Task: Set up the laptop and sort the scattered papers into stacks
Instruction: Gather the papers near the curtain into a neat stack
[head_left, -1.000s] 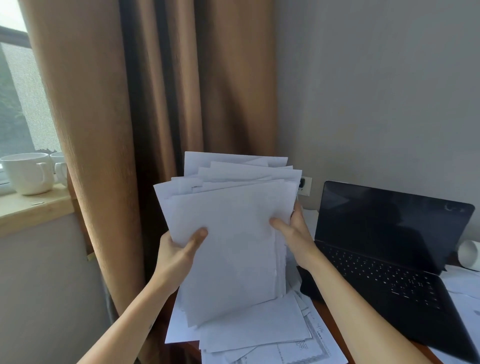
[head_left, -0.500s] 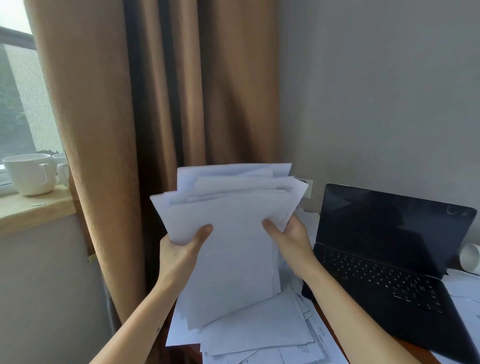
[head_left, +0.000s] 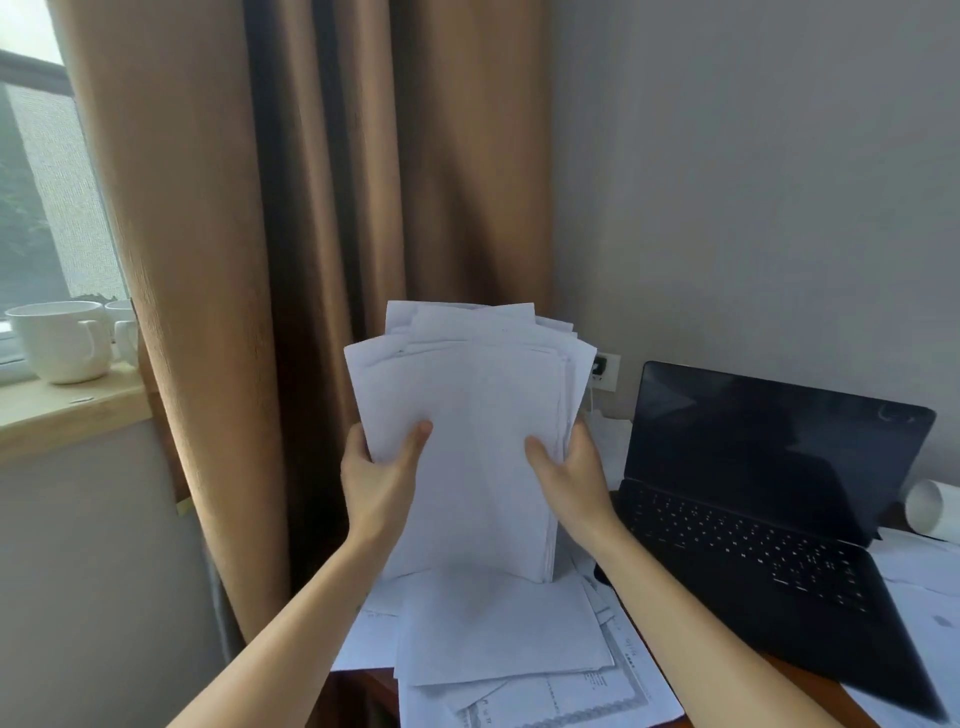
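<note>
now the left hand (head_left: 382, 483) and right hand (head_left: 571, 480) clench an upright sheaf of papers (head_left: 467, 405), thumbs on its front, other fingers hidden behind. below the fingers loose sheets (head_left: 498, 634) litter the tabletop (head_left: 795, 675); right of them an open laptop (head_left: 753, 499) sits dark, curtain (head_left: 208, 260) beyond.

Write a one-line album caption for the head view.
Left hand and right hand hold a sheaf of papers upright over loose sheets, beside an open laptop.
</note>
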